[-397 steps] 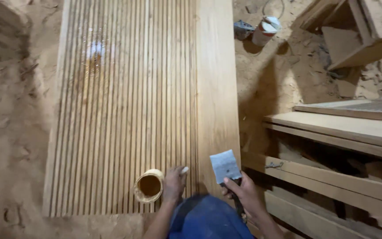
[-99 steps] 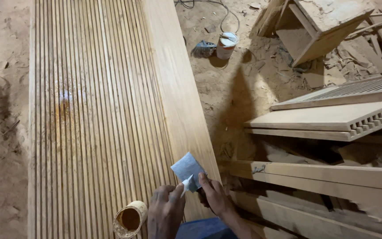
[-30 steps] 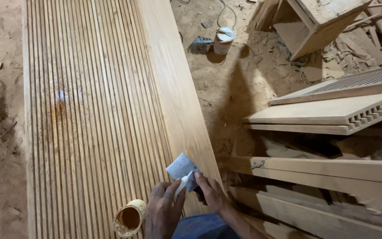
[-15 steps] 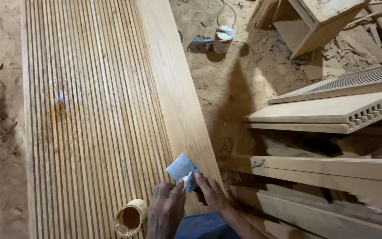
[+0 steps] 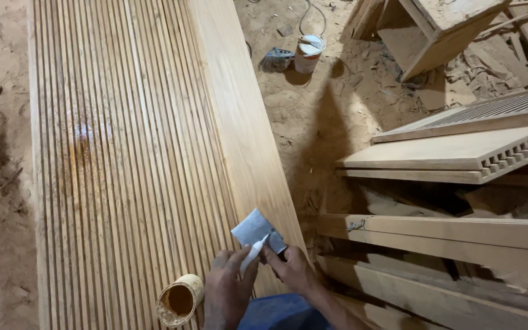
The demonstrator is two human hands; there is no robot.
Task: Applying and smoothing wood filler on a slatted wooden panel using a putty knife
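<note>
Left hand [image 5: 226, 287]: grips a small white stick [image 5: 253, 254] against the blade.
Right hand [image 5: 290, 267]: holds a metal scraper [image 5: 254, 228].
Place: over the fluted wooden panel [image 5: 129, 153], near a tin can [image 5: 179, 299].

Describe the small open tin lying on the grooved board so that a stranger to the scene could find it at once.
Start from the long grooved wooden board lying on the sawdust floor. At its near end, just beside the left hand, lies a small tin. Unlike the upright lidded can on the floor, it lies tipped over, open, with a brown inside.
</note>
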